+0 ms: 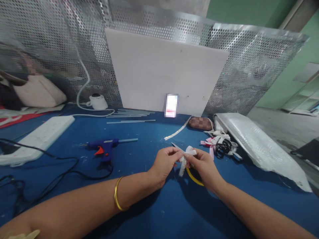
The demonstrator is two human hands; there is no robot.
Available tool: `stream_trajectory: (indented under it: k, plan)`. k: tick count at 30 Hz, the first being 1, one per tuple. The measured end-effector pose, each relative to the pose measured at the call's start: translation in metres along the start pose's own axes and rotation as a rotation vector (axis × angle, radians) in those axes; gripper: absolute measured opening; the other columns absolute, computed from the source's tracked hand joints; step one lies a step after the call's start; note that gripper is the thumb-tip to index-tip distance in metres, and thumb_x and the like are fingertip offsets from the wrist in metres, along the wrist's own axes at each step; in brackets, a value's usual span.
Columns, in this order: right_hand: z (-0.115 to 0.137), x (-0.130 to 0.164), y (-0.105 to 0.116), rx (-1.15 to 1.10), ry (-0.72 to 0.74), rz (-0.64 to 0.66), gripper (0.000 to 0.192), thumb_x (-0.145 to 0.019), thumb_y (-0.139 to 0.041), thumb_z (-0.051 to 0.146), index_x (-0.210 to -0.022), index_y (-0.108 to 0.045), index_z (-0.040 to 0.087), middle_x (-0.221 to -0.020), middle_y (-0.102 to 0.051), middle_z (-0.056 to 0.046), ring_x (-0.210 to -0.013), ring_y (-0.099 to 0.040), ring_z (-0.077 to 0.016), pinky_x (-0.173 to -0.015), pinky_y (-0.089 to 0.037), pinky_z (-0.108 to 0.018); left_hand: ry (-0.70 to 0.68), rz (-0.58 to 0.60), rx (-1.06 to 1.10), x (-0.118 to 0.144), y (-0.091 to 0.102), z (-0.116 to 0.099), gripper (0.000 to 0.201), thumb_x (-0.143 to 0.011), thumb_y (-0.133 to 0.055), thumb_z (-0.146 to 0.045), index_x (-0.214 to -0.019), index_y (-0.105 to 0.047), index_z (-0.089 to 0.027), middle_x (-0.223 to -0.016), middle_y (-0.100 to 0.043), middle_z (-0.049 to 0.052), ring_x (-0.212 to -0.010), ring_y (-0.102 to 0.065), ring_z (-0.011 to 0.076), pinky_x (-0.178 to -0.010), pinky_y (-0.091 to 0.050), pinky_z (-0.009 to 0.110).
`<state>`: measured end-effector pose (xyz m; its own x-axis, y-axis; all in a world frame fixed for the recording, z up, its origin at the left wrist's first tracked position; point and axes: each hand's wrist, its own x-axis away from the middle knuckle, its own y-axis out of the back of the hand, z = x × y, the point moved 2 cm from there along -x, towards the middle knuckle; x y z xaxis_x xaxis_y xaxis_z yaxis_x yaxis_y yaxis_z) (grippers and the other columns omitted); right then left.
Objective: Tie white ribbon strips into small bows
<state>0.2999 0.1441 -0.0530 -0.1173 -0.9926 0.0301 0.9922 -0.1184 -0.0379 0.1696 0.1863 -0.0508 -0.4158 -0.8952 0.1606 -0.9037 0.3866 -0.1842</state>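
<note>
Both hands meet near the middle of the blue surface (149,139). The left hand (164,164) and right hand (204,167) each pinch the white ribbon bow (185,157) with their fingers. I think it is best to hold the loops tight and even so the bow keeps its shape. A yellow ring (193,177) hides partly under the right hand. The bow's middle is hard to see.

Head view, down over table (74,205)

2 hands (165,162), 1 glue gun (104,147), 1 scissors (223,147), 1 power strip (37,136), 1 white board (166,76).
</note>
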Motion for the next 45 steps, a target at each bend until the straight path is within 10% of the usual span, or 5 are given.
stream_trajectory:
  k: [12, 32, 45]
  plan:
    - [0.008, -0.001, -0.004, -0.107, -0.022, 0.127, 0.02, -0.067, -0.069, 0.032, -0.061, -0.06, 0.015, -0.055, -0.057, 0.002, -0.052, -0.049, -0.0096, -0.055, -0.039, -0.023, 0.212, 0.235, 0.141, -0.009, 0.001, 0.009, 0.023, -0.068, -0.065, -0.032, -0.079, -0.063, -0.013, -0.072, -0.065, 0.007, -0.069, -0.062, 0.0173, -0.066, -0.044, 0.028]
    - [0.02, -0.022, 0.001, 0.064, -0.03, 0.007, 0.016, -0.06, -0.066, 0.029, -0.061, -0.057, 0.016, -0.049, -0.056, 0.002, -0.047, -0.051, -0.0109, -0.046, -0.036, -0.022, 0.243, 0.027, 0.231, -0.001, 0.007, -0.002, 0.037, -0.069, -0.064, -0.048, -0.079, -0.061, -0.012, -0.074, -0.064, 0.006, -0.062, -0.058, 0.0131, -0.057, -0.045, 0.023]
    - [0.016, 0.005, -0.012, 0.023, 0.119, -0.066, 0.034, -0.068, -0.065, 0.05, -0.071, -0.063, 0.016, -0.065, -0.058, -0.001, -0.06, -0.05, -0.0132, -0.055, -0.037, -0.024, -0.042, -0.095, 0.107, 0.032, 0.011, 0.005, 0.029, -0.06, -0.071, -0.031, -0.079, -0.068, -0.01, -0.065, -0.063, 0.004, -0.053, -0.051, 0.0108, -0.051, -0.036, 0.021]
